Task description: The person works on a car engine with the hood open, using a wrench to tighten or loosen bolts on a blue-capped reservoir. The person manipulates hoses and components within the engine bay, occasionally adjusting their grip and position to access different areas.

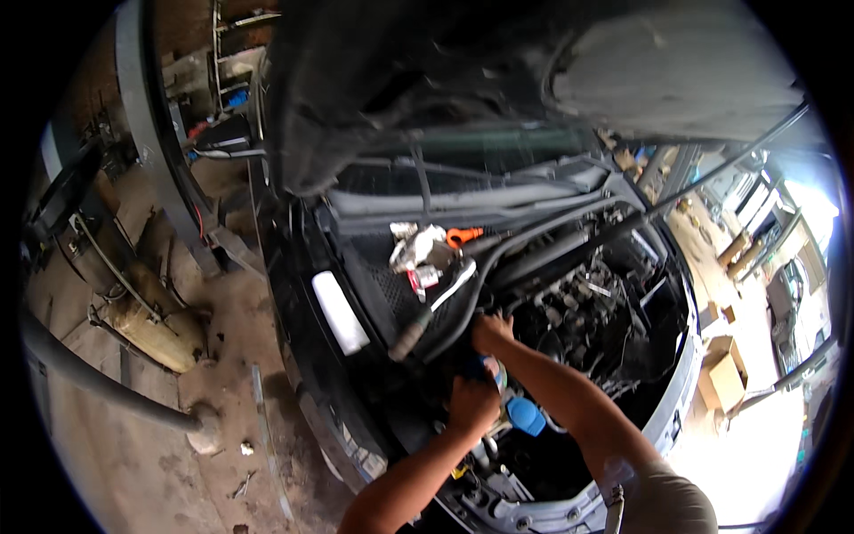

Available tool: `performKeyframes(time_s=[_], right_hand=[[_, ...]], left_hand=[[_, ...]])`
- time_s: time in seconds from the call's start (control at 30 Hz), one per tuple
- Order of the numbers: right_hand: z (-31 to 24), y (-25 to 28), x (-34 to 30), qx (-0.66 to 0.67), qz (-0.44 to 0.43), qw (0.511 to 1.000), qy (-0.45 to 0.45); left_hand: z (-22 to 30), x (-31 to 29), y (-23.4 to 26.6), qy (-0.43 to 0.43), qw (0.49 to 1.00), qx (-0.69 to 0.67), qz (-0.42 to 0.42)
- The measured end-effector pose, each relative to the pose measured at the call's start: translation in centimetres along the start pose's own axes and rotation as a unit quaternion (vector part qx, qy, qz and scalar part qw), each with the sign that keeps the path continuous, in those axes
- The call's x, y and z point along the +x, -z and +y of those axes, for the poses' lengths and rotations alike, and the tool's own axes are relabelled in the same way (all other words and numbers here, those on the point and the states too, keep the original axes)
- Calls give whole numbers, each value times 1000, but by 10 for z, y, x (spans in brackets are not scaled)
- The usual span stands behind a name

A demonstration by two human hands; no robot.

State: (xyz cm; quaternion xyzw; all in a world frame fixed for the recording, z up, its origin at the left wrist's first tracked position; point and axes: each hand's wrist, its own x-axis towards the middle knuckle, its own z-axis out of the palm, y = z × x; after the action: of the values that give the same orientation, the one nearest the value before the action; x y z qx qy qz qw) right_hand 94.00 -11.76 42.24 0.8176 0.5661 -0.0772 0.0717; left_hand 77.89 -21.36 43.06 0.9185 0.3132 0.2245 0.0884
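Note:
Both my hands are down in the engine bay of a car with its hood raised. My left hand is closed, and a small blue and pale object shows at its fingers; its kind I cannot make out. Just beyond it, my right hand reaches in beside a thick black hose, its fingertips partly hidden among dark parts. A blue cap sits close to my left wrist, under my right forearm. The engine lies exposed to the right of my hands.
On the black cowl lie a handled tool, a crumpled white rag, an orange-handled tool and a small red-and-silver item. A white roll rests to the left. A prop rod crosses the right side; a lift post stands left.

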Motion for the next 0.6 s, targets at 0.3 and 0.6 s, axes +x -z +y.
performKeyframes(time_s=[0.3, 0.6], right_hand=[[-15, 5, 8, 7, -63, 993, -99], [-26, 5, 10, -20, -62, 987, -146]], left_hand=[[-5, -7, 7, -39, 995, 16, 94], [-9, -14, 17, -17, 996, -20, 90]])
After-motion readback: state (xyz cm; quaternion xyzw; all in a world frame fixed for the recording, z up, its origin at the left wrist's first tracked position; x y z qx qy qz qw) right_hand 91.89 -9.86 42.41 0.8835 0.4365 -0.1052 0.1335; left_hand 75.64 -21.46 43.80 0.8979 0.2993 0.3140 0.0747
